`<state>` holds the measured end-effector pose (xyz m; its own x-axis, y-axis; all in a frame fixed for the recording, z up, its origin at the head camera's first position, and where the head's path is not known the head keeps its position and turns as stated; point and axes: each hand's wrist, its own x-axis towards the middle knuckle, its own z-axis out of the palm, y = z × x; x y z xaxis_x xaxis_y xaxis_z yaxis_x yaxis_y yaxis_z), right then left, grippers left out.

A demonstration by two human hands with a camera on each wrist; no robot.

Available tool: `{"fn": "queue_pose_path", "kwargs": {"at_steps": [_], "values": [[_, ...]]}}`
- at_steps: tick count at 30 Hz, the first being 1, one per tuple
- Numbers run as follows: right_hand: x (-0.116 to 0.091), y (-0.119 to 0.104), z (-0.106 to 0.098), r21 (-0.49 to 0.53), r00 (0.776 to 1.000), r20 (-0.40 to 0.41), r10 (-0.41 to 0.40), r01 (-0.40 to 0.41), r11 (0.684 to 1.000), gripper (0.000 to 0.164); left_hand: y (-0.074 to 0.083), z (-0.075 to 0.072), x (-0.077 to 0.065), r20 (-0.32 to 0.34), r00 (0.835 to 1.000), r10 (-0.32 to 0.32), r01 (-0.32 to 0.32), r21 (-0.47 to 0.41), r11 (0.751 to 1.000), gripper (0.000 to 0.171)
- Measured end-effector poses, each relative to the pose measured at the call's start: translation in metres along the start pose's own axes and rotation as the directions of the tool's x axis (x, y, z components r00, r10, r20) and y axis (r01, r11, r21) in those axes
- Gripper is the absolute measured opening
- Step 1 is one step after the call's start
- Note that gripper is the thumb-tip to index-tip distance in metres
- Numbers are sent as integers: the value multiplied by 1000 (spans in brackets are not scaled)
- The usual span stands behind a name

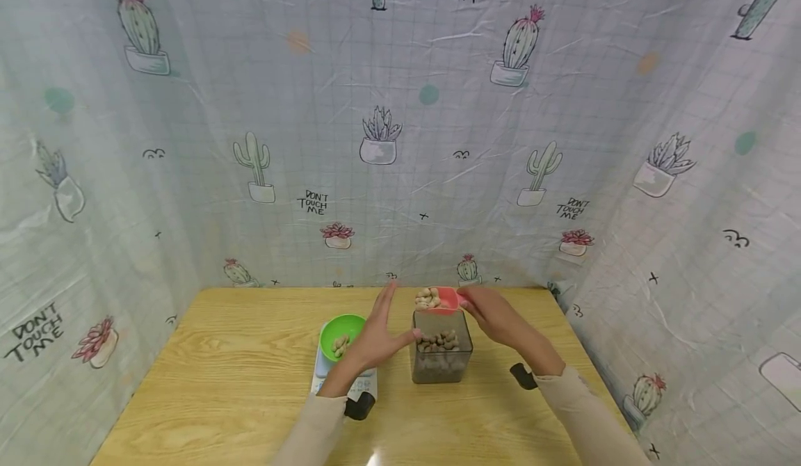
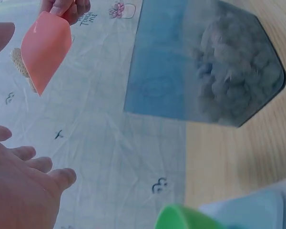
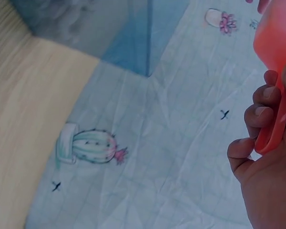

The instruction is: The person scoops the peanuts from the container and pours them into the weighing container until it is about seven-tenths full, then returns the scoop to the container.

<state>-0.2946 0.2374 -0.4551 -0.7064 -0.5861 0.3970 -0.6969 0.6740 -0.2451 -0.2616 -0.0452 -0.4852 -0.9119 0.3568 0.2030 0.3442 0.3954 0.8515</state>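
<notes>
My right hand grips the handle of a red scoop, its fingers curled round it in the right wrist view. Several peanuts in shells lie in the scoop, which is held above a clear grey container. More peanuts fill the lower part of that container. My left hand is held with fingers spread between the container and a green bowl, holding nothing. A few peanuts sit in the green bowl, which stands on a white kitchen scale, partly hidden by my left arm.
A wooden table carries everything. Behind it and at both sides hangs a curtain printed with cacti. Black straps show at my wrists.
</notes>
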Motion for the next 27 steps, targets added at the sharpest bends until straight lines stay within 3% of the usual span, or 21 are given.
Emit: {"fn": "queue_pose_path", "kwargs": {"at_steps": [6, 10, 16, 22, 27], "values": [[12, -11, 7, 23, 999, 39, 39, -39, 999, 21, -5, -19, -12, -8, 1000, -6, 6, 20, 1000, 99], [20, -18, 14, 38, 998, 48, 29, -31, 999, 23, -14, -34, -22, -10, 999, -40, 40, 61, 997, 98], [32, -30, 27, 68, 998, 65, 21, -26, 997, 22, -34, -53, -34, -66, 997, -49, 57, 130, 990, 102], [40, -43, 40, 107, 995, 96, 18, -28, 994, 21, -56, -64, -46, -90, 991, -94, 107, 156, 982, 105], [47, -53, 54, 78, 993, 114, 0, -9, 997, 22, -73, -68, -54, -95, 987, -133, 147, 167, 975, 107]]}}
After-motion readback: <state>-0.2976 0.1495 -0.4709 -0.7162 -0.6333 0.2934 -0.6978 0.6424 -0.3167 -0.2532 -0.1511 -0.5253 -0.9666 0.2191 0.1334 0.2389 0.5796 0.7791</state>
